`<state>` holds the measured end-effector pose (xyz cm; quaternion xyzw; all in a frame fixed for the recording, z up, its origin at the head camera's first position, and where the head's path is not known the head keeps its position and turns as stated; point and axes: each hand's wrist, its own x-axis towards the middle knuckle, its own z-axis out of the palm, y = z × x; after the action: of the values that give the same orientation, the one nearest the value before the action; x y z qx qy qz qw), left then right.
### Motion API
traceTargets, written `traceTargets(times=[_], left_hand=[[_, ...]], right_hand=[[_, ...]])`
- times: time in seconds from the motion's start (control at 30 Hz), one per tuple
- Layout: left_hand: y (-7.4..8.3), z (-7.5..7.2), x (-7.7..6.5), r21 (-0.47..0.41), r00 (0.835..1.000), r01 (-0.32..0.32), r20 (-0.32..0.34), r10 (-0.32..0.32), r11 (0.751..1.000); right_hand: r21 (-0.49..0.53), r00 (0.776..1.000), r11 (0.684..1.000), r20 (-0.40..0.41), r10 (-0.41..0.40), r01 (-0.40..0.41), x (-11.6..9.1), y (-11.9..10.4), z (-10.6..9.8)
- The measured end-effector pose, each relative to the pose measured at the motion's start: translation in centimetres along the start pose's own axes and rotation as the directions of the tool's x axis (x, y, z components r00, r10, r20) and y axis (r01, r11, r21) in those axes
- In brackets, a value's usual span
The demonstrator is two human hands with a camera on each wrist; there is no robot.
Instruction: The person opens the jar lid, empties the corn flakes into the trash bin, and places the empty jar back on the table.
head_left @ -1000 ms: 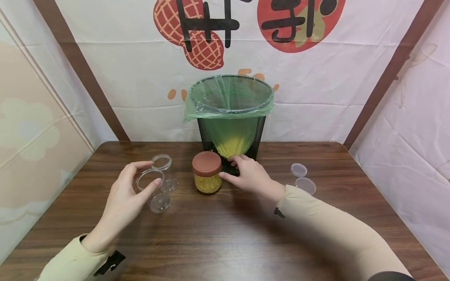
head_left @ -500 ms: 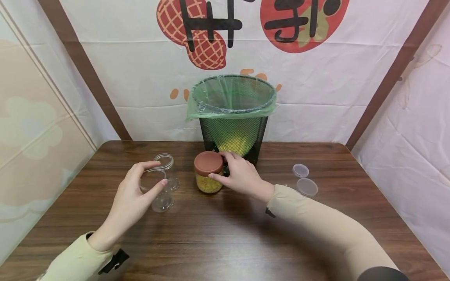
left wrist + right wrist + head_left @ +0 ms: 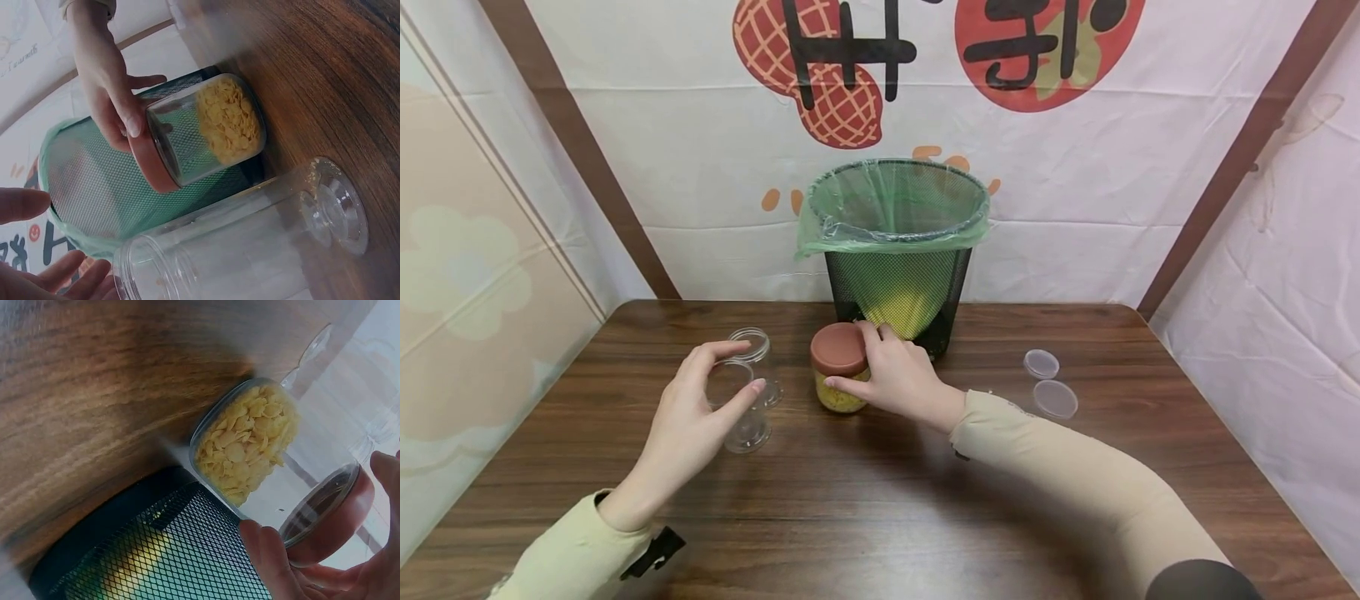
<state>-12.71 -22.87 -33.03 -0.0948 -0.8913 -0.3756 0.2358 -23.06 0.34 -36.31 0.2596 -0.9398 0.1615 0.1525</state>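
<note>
A clear jar of yellow flakes (image 3: pixel 250 434) with a reddish-brown lid (image 3: pixel 838 348) stands upright in the middle. My right hand (image 3: pixel 904 373) grips it at the lid from the right, thumb on the near side and fingers on the far side. To the left, two clear, see-through jars stand together; the front jar (image 3: pixel 747 435) partly overlaps the rear jar (image 3: pixel 751 343). My left hand (image 3: pixel 688 421) is spread about their rims, thumb and fingers wide apart. In the left wrist view its fingertips (image 3: pixel 94 275) lie right at one clear jar's rim.
Close behind the flake jar stands a black mesh bin (image 3: pixel 898 275) with a green liner bag and something yellow at its bottom. Two round translucent lids (image 3: pixel 1055 399) lie on the right of the wooden table (image 3: pixel 880 517). A printed cloth wall (image 3: pixel 715 167) rises behind.
My right hand has moved left from beside the jar of flakes onto its lid, and the jar has shifted slightly left. My left hand has edged a little to the right around the clear jars.
</note>
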Motion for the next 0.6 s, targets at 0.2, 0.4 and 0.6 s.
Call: traceTargets(times=[0.2, 0.4, 0.6], left_hand=[[0.01, -0.02, -0.15, 0.014, 1.000, 0.017, -0.010, -0.017, 1.000], [-0.26, -0.16, -0.37, 0.013, 1.000, 0.023, -0.010, -0.023, 1.000], [-0.56, -0.32, -0.51, 0.027, 0.999, 0.022, -0.026, -0.022, 0.999]], right_hand=[[-0.023, 0.998, 0.999, -0.034, -0.047, 0.046, 0.10, -0.36, 0.57], [-0.042, 0.997, 0.997, -0.038, -0.068, 0.067, 0.27, -0.63, 0.61], [0.063, 1.000, 0.998, 0.003, -0.001, 0.000, 0.58, -0.68, 0.91]])
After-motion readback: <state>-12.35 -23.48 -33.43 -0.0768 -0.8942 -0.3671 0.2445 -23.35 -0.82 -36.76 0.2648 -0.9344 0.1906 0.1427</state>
